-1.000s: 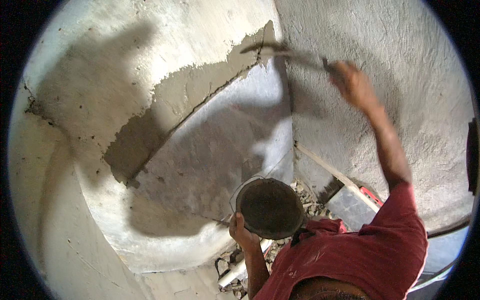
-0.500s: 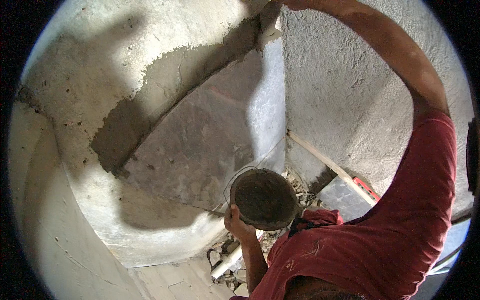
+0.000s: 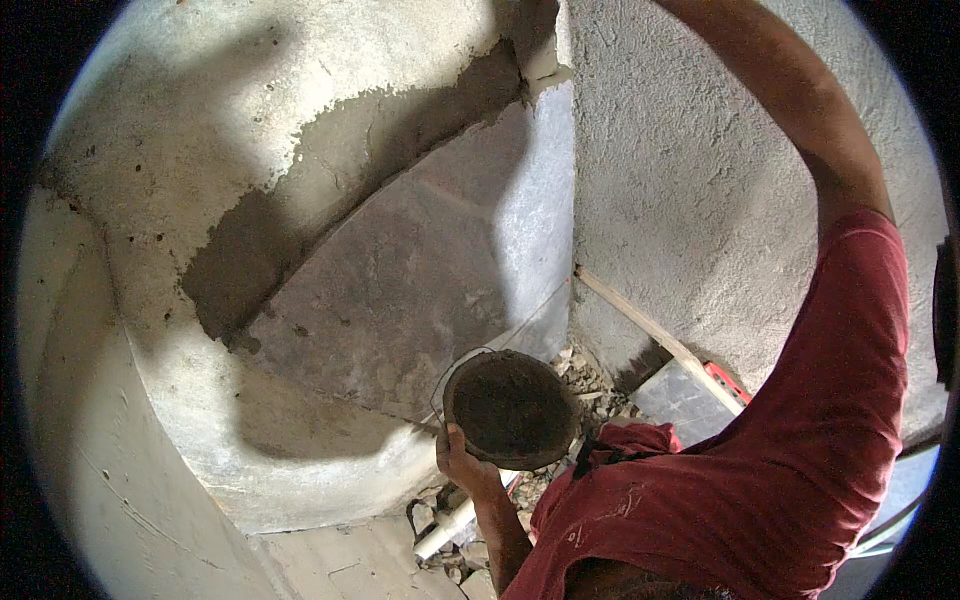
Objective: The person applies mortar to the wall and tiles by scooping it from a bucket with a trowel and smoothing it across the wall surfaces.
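Observation:
My left hand (image 3: 463, 462) grips the rim of a dark round bucket (image 3: 512, 410) at its near left side. A thin wire handle hangs along the bucket's left edge. The inside looks dark, and I cannot make out how much is in it. My right arm (image 3: 790, 85) reaches up and forward along the right, and its hand lies beyond the top edge. Ahead, a grey-brown slab (image 3: 390, 270) with a curved left edge is bordered by a band of damp mortar (image 3: 350, 160) on the pale wall (image 3: 190, 110).
A rough plastered wall (image 3: 680, 170) rises at the right. A wooden strip (image 3: 650, 325) leans near a red tool (image 3: 727, 380) and a grey tile (image 3: 685, 395). Below the bucket lie rubble (image 3: 590, 380) and a white pipe (image 3: 445, 533).
The bucket and my left hand have shifted slightly left and down. My right hand, partly seen at the top edge before, has gone out of view.

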Motion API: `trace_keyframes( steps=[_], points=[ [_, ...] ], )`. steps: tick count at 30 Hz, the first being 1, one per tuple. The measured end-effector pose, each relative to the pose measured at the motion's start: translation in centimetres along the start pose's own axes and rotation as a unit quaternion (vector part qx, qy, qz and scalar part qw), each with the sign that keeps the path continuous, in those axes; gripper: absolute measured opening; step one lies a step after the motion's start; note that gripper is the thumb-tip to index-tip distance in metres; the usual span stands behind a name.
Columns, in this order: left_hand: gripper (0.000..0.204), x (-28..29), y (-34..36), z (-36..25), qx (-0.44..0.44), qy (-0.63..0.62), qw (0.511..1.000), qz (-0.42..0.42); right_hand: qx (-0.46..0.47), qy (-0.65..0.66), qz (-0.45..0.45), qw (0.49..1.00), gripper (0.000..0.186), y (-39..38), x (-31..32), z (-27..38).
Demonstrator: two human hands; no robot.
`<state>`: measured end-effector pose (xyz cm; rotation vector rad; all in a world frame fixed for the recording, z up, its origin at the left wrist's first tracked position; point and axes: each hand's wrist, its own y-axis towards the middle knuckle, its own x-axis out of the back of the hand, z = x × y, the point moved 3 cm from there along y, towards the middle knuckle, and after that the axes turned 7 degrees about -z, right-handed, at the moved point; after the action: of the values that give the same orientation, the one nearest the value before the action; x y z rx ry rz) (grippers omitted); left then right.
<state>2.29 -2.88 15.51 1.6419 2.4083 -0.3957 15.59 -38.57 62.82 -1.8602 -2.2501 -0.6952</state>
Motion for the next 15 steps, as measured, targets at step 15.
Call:
trace_keyframes(
  steps=[15],
  points=[
    [0.024, -1.2, 0.1, 1.6, 0.063, -0.071, 0.995, 0.023, 0.024, 0.072, 0.002, 0.997, 0.030, 2.2, 0.3, 1.9]
  ],
)
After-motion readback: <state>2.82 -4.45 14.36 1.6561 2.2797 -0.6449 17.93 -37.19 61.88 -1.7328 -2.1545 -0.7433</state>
